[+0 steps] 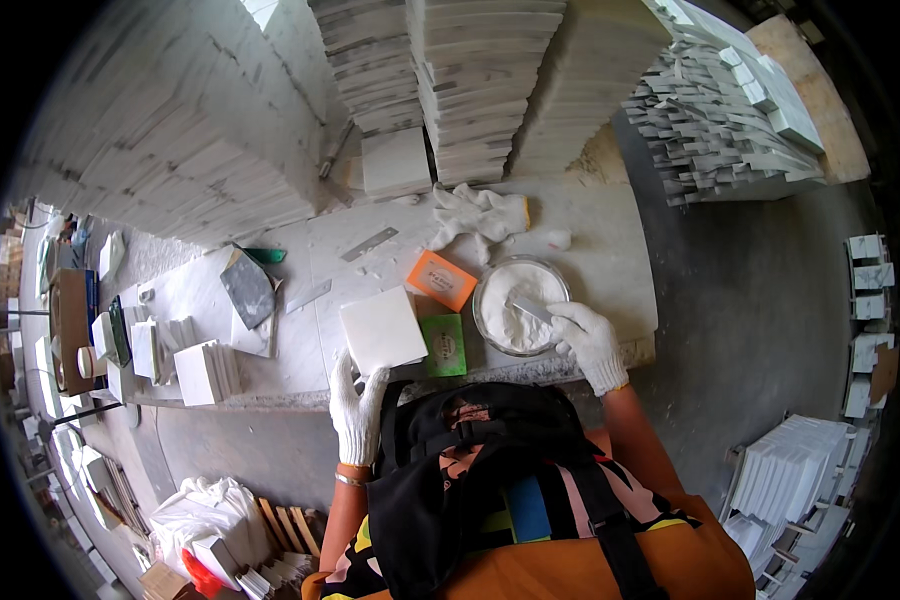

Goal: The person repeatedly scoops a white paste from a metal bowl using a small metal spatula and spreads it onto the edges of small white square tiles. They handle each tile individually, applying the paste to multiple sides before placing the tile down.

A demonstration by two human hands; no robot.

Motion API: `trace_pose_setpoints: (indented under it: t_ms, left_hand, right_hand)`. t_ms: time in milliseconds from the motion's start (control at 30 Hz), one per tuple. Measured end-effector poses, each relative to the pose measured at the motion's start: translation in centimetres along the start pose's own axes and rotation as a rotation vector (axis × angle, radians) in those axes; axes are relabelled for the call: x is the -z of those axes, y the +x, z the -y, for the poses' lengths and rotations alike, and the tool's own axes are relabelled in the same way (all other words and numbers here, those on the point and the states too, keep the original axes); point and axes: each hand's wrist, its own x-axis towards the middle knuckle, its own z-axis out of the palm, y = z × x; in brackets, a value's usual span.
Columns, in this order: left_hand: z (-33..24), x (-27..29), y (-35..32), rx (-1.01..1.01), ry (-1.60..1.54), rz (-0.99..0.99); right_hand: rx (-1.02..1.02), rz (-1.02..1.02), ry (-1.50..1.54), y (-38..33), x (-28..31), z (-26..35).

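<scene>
In the head view, the left hand's (pixel 356 408) fingers, partly hidden, grasp the white tile (pixel 383 328) at its 7 o'clock corner; the right hand's (pixel 587 342) fingers, at the glass bowl's (pixel 516 351) 4 o'clock, clasp and partly cover one scraper (pixel 533 310), its tip buried in white powder (pixel 520 281). Two small boxes sit beside the tile, orange box (pixel 442 280) at 2 o'clock, green box (pixel 445 346) past 3. The desk's (pixel 610 280) front edge runs near the tile, with bare surface at the bowl's 3 o'clock.
</scene>
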Motion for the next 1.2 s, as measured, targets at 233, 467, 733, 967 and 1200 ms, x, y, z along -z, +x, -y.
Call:
trace_pose_setpoints:
  t_ms: [233,467,733,967,1200]
  left_hand:
    - [-0.6,0.0,-0.2,-0.019,0.018,0.006]
    - [-1.0,-0.2,-0.3,-0.023,0.054,-0.013]
    - [-1.2,0.0,0.1,-0.014,0.035,0.003]
    - [-1.2,0.0,0.2,-0.039,0.082,-0.035]
    - [-2.0,0.0,-0.3,0.017,0.037,-0.037]
  right_hand:
    - [-0.001,0.017,-0.016,0.2,0.0,0.1]
    - [-0.030,0.052,0.009,0.3,0.3,0.5]
    - [-0.036,0.101,0.088,0.3,-0.3,3.1]
    - [-0.053,0.318,0.276,1.7,-4.8,6.4]
    - [-0.012,0.470,0.162,3.3,-9.0,7.4]
